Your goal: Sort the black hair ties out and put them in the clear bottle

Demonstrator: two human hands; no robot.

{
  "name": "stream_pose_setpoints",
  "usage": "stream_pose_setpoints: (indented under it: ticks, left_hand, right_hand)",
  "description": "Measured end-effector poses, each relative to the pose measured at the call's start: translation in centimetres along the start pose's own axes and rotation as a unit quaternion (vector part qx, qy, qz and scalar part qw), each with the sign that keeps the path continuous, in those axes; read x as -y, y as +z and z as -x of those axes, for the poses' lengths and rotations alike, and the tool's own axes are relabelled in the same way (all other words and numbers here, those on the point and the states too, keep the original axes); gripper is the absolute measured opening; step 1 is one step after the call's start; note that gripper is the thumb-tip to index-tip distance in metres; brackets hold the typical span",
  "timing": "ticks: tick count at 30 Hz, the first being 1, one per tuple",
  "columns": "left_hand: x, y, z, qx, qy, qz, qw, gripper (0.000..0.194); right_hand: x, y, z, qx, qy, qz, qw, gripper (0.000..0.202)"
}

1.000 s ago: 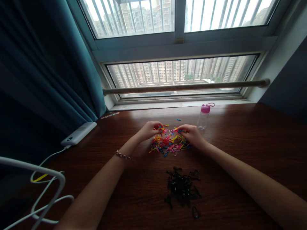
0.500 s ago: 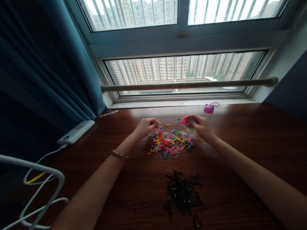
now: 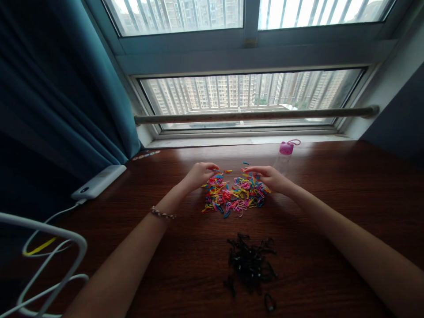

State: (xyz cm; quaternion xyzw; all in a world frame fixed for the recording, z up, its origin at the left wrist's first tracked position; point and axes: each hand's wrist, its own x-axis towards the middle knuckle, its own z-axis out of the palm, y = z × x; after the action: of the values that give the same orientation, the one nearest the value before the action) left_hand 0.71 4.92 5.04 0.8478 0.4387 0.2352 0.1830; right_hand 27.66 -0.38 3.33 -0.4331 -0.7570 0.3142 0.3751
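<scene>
A loose pile of small coloured elastic bands (image 3: 243, 201), pink, red, yellow and blue, lies on the brown wooden table. My left hand (image 3: 199, 175) rests at the pile's upper left edge, its fingers reaching over the bands and slightly apart. On the upper right side, my right hand (image 3: 273, 179) has its fingers stretched out flat over the bands, touching them. Its fingertips hide part of the pile. Closer to me is a separate heap of black elastic bands (image 3: 251, 263), with one black loop (image 3: 269, 303) just below it.
Behind my right hand stands a clear container with a pink lid (image 3: 286, 148) and loop. A white power bank (image 3: 99, 182) with a white cable (image 3: 64, 213) lies at the left, beside a blue curtain (image 3: 109, 110). A rail (image 3: 251, 116) crosses the window.
My right hand has come down onto the pile and let go of the bunch of bands it held. My left hand's fingers have loosened at the pile's edge. The view has shifted slightly.
</scene>
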Motion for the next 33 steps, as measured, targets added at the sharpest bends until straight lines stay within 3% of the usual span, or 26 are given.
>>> stream_pose_setpoints:
  ticks: [2,6,11,14,18,23,29,33]
  left_hand:
    - [0.0,0.1,0.1,0.016,0.003,0.007,1.0,0.024]
    - [-0.3,0.2,0.2,0.033,0.012,0.013,0.999,0.021]
    - [-1.2,0.5,0.2,0.045,0.04,0.015,0.998,0.017]
    - [-1.9,0.6,0.3,0.057,0.067,0.011,0.996,0.017]
    - [-2.4,0.6,0.4,0.065,0.086,0.005,0.994,0.018]
    - [-2.2,0.7,0.4,0.069,0.071,0.007,0.995,0.02]
    - [-1.5,1.0,0.2,0.065,0.085,0.007,0.994,0.02]
    - [-1.4,1.0,0.2,0.063,0.097,0.01,0.993,0.019]
  right_hand:
    - [-0.1,-0.2,0.0,0.035,0.012,0.049,0.998,0.038]
    - [0.7,-1.6,0.2,0.057,0.042,0.118,0.991,0.019]
    - [1.0,-2.0,0.6,0.227,0.113,0.05,0.966,0.015]
    - [0.6,-1.6,0.5,0.178,0.151,-0.031,0.972,0.022]
    - [0.4,-2.4,0.1,0.098,0.158,-0.041,0.982,0.019]
    - [0.5,-3.5,0.2,0.165,0.164,0.003,0.973,0.016]
    - [0.2,-2.5,0.4,0.208,0.054,0.183,0.959,0.015]
    - [-0.2,-2.2,0.4,0.222,0.036,0.182,0.957,0.015]
